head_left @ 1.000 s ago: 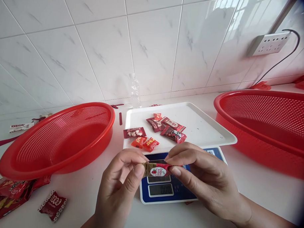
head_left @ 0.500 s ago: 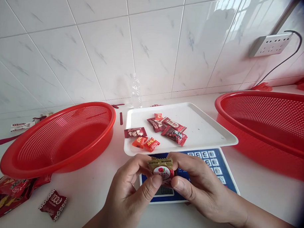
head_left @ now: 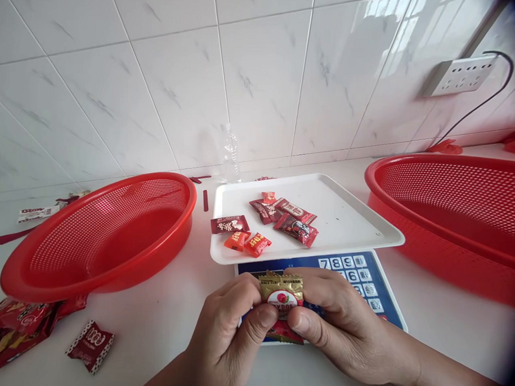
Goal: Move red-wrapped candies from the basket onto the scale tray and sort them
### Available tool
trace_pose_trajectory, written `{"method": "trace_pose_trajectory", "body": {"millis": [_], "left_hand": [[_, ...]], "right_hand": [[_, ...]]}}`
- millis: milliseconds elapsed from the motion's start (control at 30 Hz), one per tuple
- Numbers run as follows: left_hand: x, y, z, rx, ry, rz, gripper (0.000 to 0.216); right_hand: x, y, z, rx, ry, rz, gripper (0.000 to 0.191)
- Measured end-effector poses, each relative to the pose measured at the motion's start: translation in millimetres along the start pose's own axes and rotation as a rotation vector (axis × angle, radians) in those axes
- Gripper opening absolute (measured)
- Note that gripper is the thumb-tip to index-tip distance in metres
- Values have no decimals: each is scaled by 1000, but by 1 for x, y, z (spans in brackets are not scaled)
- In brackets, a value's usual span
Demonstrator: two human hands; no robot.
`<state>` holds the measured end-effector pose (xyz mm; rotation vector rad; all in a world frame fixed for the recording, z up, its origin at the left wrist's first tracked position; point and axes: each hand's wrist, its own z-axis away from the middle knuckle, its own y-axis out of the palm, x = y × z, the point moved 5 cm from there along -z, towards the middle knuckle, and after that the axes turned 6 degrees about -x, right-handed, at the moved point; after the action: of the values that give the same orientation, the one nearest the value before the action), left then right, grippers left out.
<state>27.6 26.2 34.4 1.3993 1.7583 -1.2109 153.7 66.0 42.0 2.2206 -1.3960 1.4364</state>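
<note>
Above the blue scale (head_left: 364, 275), both hands (head_left: 231, 327) (head_left: 341, 320) pinch a crinkly gold-and-red foil candy wrapper (head_left: 281, 298) tight.

Illumination was bright, even daylight. A window reflection produced glare on the glossy wall tiles (head_left: 390, 29) at upper right. Shadows beneath the smaller red basket (head_left: 94, 283) and the white tray (head_left: 349, 219) were soft and faint. Wide-angle distortion bowed the tile joints, and a dark vignette clipped the right edge. Print on the candy wrapper (head_left: 280, 288) was slightly blurred.
</note>
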Motion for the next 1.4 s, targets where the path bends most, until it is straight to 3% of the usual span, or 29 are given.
{"method": "trace_pose_trajectory", "body": {"millis": [267, 400, 600, 900, 1233, 1400], "left_hand": [[6, 3, 2, 29, -182, 140, 30], [7, 3, 1, 40, -163, 146, 34], [3, 1, 0, -20, -86, 41, 37], [10, 2, 2, 10, -209, 216, 38], [7, 3, 2, 39, -199, 135, 35], [9, 3, 0, 49, -240, 214, 38]], "right_hand": [[1, -1, 0, -36, -45, 122, 40], [1, 0, 0, -18, -37, 114, 38], [-5, 3, 2, 7, 64, -88, 37], [-7, -1, 2, -24, 119, -72, 38], [-17, 0, 4, -54, 239, -134, 40], [-15, -2, 4, -112, 186, -72, 40]]}}
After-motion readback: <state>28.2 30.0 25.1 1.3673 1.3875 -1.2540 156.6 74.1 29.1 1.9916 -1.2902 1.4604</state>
